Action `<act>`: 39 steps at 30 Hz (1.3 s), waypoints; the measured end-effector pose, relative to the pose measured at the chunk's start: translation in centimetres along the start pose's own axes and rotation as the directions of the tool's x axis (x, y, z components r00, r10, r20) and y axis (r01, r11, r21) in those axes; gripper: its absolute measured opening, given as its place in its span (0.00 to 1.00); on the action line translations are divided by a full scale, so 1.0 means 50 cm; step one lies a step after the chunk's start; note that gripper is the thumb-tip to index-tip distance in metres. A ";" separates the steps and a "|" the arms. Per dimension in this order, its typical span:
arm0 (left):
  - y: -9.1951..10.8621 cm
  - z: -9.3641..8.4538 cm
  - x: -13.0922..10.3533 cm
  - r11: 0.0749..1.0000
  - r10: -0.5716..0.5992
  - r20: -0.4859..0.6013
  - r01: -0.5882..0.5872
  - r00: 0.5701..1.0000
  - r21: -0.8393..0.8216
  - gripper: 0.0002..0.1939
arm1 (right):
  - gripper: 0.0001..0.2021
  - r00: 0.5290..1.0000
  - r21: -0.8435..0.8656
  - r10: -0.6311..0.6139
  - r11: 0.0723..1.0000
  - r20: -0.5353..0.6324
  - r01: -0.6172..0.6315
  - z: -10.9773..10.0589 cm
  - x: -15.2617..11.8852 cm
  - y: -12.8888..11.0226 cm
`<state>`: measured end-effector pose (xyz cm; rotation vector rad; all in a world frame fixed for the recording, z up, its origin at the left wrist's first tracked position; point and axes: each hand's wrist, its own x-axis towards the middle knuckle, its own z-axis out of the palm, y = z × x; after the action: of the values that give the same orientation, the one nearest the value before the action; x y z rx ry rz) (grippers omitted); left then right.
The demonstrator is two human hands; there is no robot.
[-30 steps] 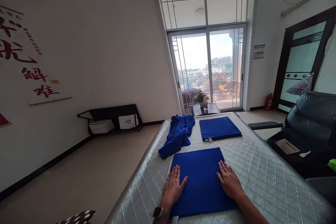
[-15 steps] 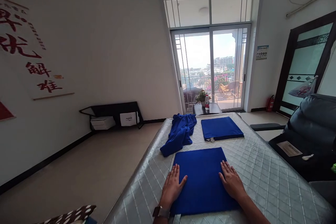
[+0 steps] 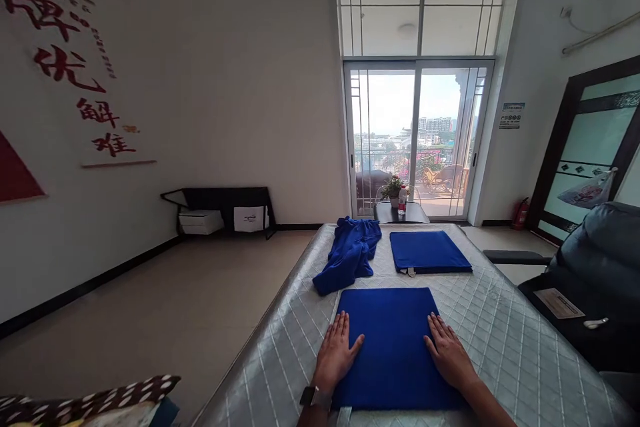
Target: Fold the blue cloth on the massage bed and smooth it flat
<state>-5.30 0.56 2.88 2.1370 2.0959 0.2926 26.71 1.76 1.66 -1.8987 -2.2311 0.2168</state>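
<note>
Left hand (image 3: 336,352) and right hand (image 3: 449,352) lie palm down, well apart, at the left and right edges of a folded blue cloth (image 3: 390,353); each hand is opened flat, thumb spread inward, gripping nothing. A dark-faced watch (image 3: 309,396) sits on the left wrist. Between the hands the cloth is a neat, nearly square panel, deep plain blue, smooth on top with straight edges, and it rests on the near part of a silvery quilted mattress (image 3: 515,347). A pale strip (image 3: 344,416) shows at its near left corner. Just beyond, to the far right, lies a second folded cloth (image 3: 430,250), its layers showing along the near edge beside a white tag (image 3: 411,272). To the far left, a crumpled blue cloth (image 3: 350,255) lies in loose wrinkles.
</note>
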 end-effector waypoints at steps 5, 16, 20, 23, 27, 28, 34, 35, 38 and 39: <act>-0.002 0.003 0.002 1.000 0.003 -0.019 -0.004 1.000 -0.023 0.45 | 0.36 0.999 -0.052 0.024 0.998 0.041 -0.022 -0.011 0.008 -0.001; -0.004 -0.004 0.000 0.999 0.006 0.001 -0.006 1.000 -0.032 0.45 | 0.35 0.999 -0.080 0.013 0.997 0.034 -0.010 -0.054 0.111 -0.022; -0.005 -0.001 0.003 1.000 -0.008 0.019 0.009 1.000 -0.021 0.46 | 0.35 0.999 -0.073 0.038 0.997 0.033 -0.035 -0.031 0.140 -0.017; -0.006 0.002 0.008 1.000 -0.010 0.020 0.011 1.000 -0.010 0.46 | 0.35 0.999 -0.075 0.045 0.996 -0.002 -0.045 0.000 0.151 -0.005; -0.002 0.002 0.009 1.000 -0.003 0.018 0.004 1.000 -0.001 0.45 | 0.35 0.999 -0.056 0.031 0.998 -0.024 -0.033 0.015 0.154 0.007; 0.000 0.002 0.008 1.000 -0.004 0.018 0.004 1.000 0.003 0.45 | 0.35 0.999 -0.048 0.027 0.998 -0.023 -0.028 0.014 0.153 0.008; 0.003 0.014 0.012 0.998 -0.056 0.026 0.054 0.998 0.042 0.46 | 0.35 0.999 -0.002 0.035 0.999 -0.007 -0.035 0.003 0.151 0.010; 0.000 0.015 0.014 0.996 -0.066 0.028 0.064 0.997 0.057 0.46 | 0.34 0.999 0.007 0.037 0.999 -0.004 -0.037 0.002 0.150 0.011; -0.014 0.014 0.021 0.985 -0.131 0.050 0.124 0.990 0.123 0.46 | 0.34 0.999 0.030 0.043 0.999 -0.006 -0.043 0.001 0.148 0.012; -0.018 0.011 0.024 0.977 -0.164 0.053 0.155 0.985 0.147 0.45 | 0.34 0.999 0.038 0.043 0.998 -0.009 -0.043 0.000 0.147 0.013</act>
<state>-6.01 1.78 2.18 2.0037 2.2977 0.0570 26.21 9.11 1.94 -1.9255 -2.1659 0.2536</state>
